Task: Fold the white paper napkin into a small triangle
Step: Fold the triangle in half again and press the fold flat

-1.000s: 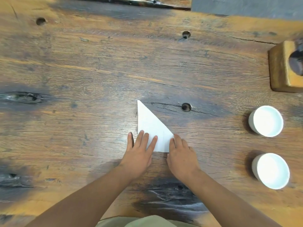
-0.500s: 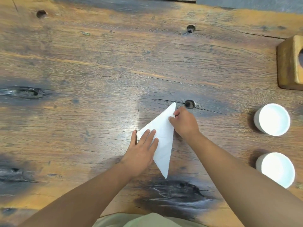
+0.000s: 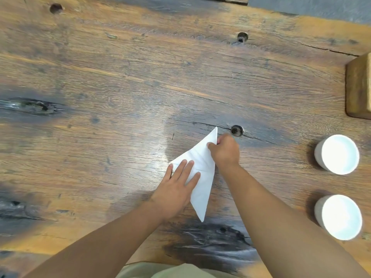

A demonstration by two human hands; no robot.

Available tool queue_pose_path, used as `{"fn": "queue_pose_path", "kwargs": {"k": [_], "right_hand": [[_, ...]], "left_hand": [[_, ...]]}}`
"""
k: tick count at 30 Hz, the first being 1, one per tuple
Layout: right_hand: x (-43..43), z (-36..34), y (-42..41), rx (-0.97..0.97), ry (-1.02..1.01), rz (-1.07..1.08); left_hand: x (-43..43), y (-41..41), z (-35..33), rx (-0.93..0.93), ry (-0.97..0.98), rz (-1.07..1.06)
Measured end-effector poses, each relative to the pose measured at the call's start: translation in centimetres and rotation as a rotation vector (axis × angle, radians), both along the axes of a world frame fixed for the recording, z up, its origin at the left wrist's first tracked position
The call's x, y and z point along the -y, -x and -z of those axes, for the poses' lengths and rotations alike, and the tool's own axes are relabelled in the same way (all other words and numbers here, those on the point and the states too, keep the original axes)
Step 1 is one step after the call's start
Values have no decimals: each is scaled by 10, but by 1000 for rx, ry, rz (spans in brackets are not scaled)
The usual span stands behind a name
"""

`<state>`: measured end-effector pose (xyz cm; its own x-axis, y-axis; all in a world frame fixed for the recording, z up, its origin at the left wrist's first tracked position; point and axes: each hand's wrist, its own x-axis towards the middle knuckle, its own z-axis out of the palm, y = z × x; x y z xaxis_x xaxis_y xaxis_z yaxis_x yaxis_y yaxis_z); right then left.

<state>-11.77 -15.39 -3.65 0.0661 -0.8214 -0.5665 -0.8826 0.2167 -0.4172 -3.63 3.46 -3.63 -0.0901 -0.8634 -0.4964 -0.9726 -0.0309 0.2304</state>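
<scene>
The white paper napkin lies on the wooden table as a folded triangle, one tip pointing up-right and a longer tip pointing down toward me. My left hand lies flat on its left part, fingers spread, covering that corner. My right hand pinches the napkin's right edge just below the upper tip, with the fingers curled around the paper.
Two white round bowls stand at the right, one above the other. A wooden block sits at the right edge. A small hole in the tabletop lies just beyond the napkin's upper tip.
One second ago the triangle lay with both hands pressing its lower edge. It has since been turned, and my right hand moved up to grip the upper right edge.
</scene>
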Motion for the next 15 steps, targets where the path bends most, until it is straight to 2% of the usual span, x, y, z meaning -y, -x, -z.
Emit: {"fn": "queue_pose_path", "kwargs": {"k": [5, 8, 12, 15], "right_hand": [[3, -3, 14, 159, 38, -24], [8, -3, 32, 193, 21, 47], [13, 1, 56, 255, -92, 284], [13, 4, 68, 376, -151, 511]], "left_hand": [[5, -3, -1, 10, -33, 16], [14, -6, 0, 29, -29, 33], [40, -8, -1, 17, -5, -18], [59, -4, 0, 34, -11, -57]]}}
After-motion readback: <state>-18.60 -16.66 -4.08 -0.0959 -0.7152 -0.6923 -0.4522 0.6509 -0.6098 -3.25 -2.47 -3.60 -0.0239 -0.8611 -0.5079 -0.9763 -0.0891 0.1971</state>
